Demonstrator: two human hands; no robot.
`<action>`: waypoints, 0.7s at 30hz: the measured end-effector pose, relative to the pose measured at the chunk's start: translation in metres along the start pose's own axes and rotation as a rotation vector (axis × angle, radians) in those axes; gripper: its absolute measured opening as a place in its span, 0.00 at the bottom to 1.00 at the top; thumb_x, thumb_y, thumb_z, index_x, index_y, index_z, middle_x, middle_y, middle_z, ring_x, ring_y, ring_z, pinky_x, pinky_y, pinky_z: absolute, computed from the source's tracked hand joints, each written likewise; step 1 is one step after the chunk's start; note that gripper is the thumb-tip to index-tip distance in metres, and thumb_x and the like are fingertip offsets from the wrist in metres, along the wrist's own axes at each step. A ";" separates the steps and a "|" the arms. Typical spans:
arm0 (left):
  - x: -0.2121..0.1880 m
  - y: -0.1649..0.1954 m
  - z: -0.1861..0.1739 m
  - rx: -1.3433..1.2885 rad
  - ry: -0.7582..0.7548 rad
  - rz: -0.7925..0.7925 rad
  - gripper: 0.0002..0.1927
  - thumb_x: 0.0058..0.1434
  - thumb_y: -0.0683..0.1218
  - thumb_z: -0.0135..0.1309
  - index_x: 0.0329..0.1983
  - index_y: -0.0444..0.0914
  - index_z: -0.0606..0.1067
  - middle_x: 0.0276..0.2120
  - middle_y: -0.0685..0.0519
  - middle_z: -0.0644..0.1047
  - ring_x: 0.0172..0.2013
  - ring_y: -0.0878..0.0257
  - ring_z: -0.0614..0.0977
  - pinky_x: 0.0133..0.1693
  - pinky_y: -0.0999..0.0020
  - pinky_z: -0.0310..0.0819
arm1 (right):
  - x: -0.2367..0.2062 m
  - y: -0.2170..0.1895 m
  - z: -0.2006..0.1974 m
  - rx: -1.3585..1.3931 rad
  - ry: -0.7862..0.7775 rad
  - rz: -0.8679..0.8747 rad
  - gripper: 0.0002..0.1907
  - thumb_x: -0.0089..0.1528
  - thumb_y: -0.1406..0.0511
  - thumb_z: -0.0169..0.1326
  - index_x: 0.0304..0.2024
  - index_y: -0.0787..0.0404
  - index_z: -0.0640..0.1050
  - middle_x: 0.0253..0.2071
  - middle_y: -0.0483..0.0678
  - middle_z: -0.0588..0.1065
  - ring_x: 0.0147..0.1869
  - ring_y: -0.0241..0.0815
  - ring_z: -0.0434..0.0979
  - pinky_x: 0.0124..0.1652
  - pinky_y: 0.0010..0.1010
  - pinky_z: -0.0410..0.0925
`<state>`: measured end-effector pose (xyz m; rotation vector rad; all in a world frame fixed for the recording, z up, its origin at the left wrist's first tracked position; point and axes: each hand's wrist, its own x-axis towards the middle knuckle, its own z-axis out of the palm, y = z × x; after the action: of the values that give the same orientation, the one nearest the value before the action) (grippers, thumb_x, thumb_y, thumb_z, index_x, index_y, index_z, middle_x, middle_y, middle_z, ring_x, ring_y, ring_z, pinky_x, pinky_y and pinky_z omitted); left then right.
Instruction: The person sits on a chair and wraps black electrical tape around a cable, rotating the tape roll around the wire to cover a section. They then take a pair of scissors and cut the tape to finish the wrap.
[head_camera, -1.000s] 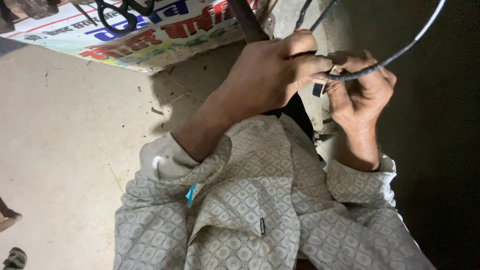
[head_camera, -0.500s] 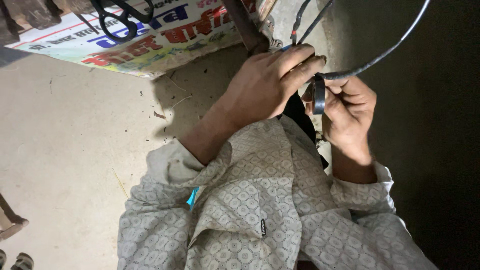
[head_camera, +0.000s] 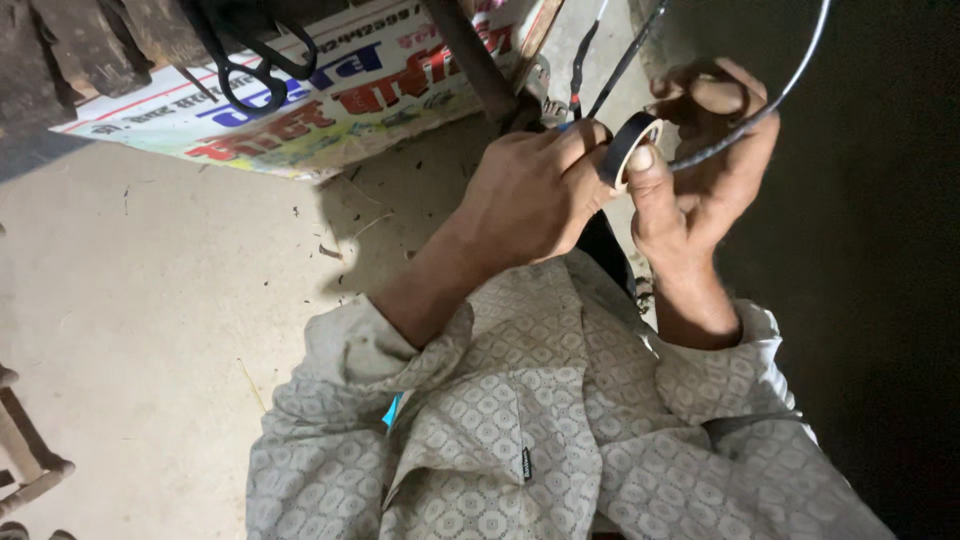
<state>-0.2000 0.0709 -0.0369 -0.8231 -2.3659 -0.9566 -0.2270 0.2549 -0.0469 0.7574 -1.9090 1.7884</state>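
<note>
Between the hands: a tape roll, black with a pale core, is held edge-on, just beside a dark cable.
Head view, left hand: the fingers are curled shut, the fingertips pinched at the roll's left edge; whether tape or cable is nipped there cannot be told.
Head view, right hand: the thumb is pressed against the roll's core from below, and the other fingers are bent loosely over the cable, half closed.
Cable: it is seen arching up and right out of frame from the right hand; two thinner wires run up beside it.
Surroundings: a printed sheet lies on the floor above the hands, with a dark loop of cord on it; a patterned shirt fills the lower frame.
Risk, slip: the roll is judged to be held only by thumb pressure, so it could be dropped to the floor if the thumb eases.
Risk, tape: slack could let tape stick to itself or wrinkle.
Risk, light: the right side is very dark, so the wrap could be misplaced.
</note>
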 end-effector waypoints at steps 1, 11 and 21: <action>0.001 0.002 -0.002 -0.050 0.016 -0.015 0.13 0.68 0.50 0.58 0.49 0.36 0.76 0.44 0.51 0.76 0.37 0.55 0.82 0.37 0.58 0.76 | 0.005 -0.003 0.001 0.023 0.003 -0.001 0.26 0.67 0.59 0.66 0.58 0.59 0.68 0.61 0.51 0.68 0.59 0.43 0.74 0.53 0.34 0.74; 0.004 -0.004 -0.033 -0.040 -0.090 -0.129 0.13 0.70 0.52 0.58 0.40 0.38 0.75 0.39 0.50 0.76 0.35 0.49 0.81 0.33 0.53 0.72 | 0.055 -0.008 -0.028 -0.317 -0.592 -0.276 0.23 0.55 0.58 0.68 0.44 0.68 0.81 0.63 0.64 0.65 0.69 0.59 0.68 0.56 0.48 0.73; 0.000 -0.019 -0.013 -0.016 0.043 -0.046 0.13 0.68 0.46 0.61 0.53 0.41 0.75 0.46 0.53 0.75 0.37 0.55 0.82 0.38 0.60 0.76 | -0.010 0.005 -0.046 -0.395 -0.572 0.034 0.16 0.66 0.59 0.70 0.47 0.62 0.80 0.50 0.49 0.78 0.45 0.38 0.82 0.40 0.29 0.78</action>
<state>-0.2106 0.0499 -0.0371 -0.7499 -2.3527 -1.0025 -0.2259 0.3017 -0.0533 1.1730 -2.5410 1.2166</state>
